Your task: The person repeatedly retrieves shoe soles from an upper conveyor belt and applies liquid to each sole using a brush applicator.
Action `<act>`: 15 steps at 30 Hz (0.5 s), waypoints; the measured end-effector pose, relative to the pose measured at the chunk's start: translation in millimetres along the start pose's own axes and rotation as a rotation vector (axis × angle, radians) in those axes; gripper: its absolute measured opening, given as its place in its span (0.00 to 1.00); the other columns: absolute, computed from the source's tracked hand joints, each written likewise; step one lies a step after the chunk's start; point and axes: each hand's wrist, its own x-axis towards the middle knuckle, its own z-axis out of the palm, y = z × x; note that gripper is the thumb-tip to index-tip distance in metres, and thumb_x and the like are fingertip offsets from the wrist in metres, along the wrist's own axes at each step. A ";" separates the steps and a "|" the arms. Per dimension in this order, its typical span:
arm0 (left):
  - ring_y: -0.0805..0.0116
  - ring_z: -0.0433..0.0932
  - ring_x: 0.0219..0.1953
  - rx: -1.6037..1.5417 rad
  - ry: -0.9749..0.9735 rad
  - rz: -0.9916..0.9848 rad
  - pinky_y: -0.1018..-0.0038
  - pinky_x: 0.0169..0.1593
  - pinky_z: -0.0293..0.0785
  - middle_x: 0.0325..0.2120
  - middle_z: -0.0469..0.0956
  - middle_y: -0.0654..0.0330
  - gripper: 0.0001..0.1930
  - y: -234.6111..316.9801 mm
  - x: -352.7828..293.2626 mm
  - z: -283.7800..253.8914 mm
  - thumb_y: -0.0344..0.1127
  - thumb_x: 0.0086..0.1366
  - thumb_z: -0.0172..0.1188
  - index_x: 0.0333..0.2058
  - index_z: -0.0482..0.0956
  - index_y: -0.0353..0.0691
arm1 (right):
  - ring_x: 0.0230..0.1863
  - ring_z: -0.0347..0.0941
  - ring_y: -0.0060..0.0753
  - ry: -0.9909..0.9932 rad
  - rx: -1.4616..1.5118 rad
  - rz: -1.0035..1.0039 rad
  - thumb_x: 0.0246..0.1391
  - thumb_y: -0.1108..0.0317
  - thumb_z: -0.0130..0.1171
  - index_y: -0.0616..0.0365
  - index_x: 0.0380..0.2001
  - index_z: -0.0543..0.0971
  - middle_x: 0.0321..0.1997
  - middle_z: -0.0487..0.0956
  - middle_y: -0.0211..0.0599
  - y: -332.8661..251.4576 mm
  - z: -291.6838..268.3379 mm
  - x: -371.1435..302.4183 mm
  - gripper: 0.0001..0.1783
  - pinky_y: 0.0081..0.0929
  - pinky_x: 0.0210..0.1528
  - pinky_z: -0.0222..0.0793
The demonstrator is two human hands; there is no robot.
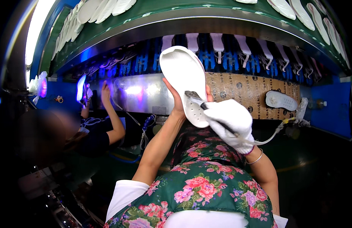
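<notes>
Beyond the flowered green apron, a smooth, cupped white sole is raised before the metal surface, hollow face upward, probably for easy viewing, the bare left hand's fingers wrapping its edges. The gloved right hand's fingers grip a brush, dark bristles inside the sole. Rightward, printed cardboard carries another perforated sole, perhaps shielding it.

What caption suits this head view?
Left hand holds a white shoe sole; gloved right hand holds a brush at its surface.
</notes>
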 end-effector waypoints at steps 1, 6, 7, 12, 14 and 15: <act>0.53 0.80 0.29 -0.057 0.015 0.009 0.58 0.33 0.80 0.32 0.77 0.46 0.63 1.7 2.4 3.0 0.92 0.42 0.26 0.52 0.69 0.35 | 0.34 0.80 0.41 -0.048 -0.056 -0.066 0.41 0.77 0.68 0.53 0.38 0.83 0.37 0.83 0.38 -1.1 2.8 -1.4 0.16 0.32 0.35 0.75; 0.53 0.78 0.32 -0.123 0.030 -0.012 0.56 0.32 0.78 0.33 0.75 0.48 0.61 11.1 3.6 -5.8 0.92 0.41 0.32 0.50 0.70 0.37 | 0.34 0.80 0.39 -0.135 0.231 0.031 0.41 0.77 0.69 0.53 0.36 0.84 0.35 0.84 0.37 -3.4 0.8 -3.7 0.15 0.31 0.36 0.75; 0.53 0.78 0.32 -0.122 0.036 -0.017 0.56 0.32 0.78 0.33 0.75 0.48 0.61 13.2 4.0 -6.9 0.92 0.41 0.32 0.50 0.70 0.37 | 0.33 0.80 0.38 -0.096 0.230 0.060 0.40 0.78 0.69 0.55 0.34 0.84 0.34 0.84 0.38 -1.8 1.3 -3.8 0.13 0.30 0.36 0.75; 0.55 0.77 0.29 -0.087 -0.038 -0.018 0.58 0.32 0.77 0.30 0.74 0.48 0.59 17.8 14.3 -12.9 0.92 0.42 0.32 0.49 0.70 0.38 | 0.33 0.81 0.38 -0.112 0.051 -0.073 0.41 0.77 0.70 0.54 0.34 0.84 0.34 0.84 0.38 -6.7 11.9 -11.4 0.13 0.30 0.35 0.75; 0.55 0.78 0.28 -0.142 -0.052 0.038 0.58 0.30 0.77 0.29 0.75 0.47 0.60 16.4 20.0 -10.4 0.92 0.43 0.30 0.50 0.70 0.37 | 0.33 0.80 0.39 -0.140 0.174 0.008 0.41 0.76 0.69 0.53 0.35 0.84 0.35 0.83 0.37 -9.8 4.0 -7.3 0.13 0.30 0.35 0.75; 0.55 0.78 0.28 -0.146 -0.047 0.035 0.58 0.30 0.77 0.29 0.75 0.47 0.60 18.4 20.2 -7.0 0.92 0.43 0.30 0.50 0.70 0.37 | 0.32 0.79 0.39 -0.167 0.294 0.089 0.42 0.76 0.69 0.52 0.36 0.84 0.35 0.83 0.36 -9.5 0.6 -7.0 0.14 0.30 0.35 0.75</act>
